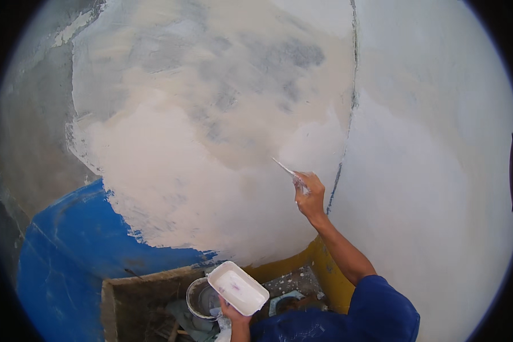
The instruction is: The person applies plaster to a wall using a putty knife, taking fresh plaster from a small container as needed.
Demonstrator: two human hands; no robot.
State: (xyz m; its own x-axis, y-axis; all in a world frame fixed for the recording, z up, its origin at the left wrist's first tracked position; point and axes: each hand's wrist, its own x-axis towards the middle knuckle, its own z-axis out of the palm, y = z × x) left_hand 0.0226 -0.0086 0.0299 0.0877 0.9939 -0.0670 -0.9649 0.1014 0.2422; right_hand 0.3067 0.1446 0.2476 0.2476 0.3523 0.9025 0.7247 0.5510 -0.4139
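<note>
My right hand (309,192) is raised in front of the wall, its fingers closed around a thin, flat, pale putty knife (283,166). The blade is seen nearly edge-on, with its tip by the wall; I cannot tell whether it touches. Low in the view, my left hand (232,314) grips a white rectangular tray (252,285) from beneath. Some whitish paste and a faint purple mark show inside the tray. White and cream putty covers much of the wall (165,154), with grey patches higher up.
A vertical crack (355,68) marks the corner between two wall faces. Blue paint (68,245) lies at lower left, yellow paint (335,276) at lower right. Below stand a bucket (190,299) and a brown box-like edge (107,302), with cluttered items around them.
</note>
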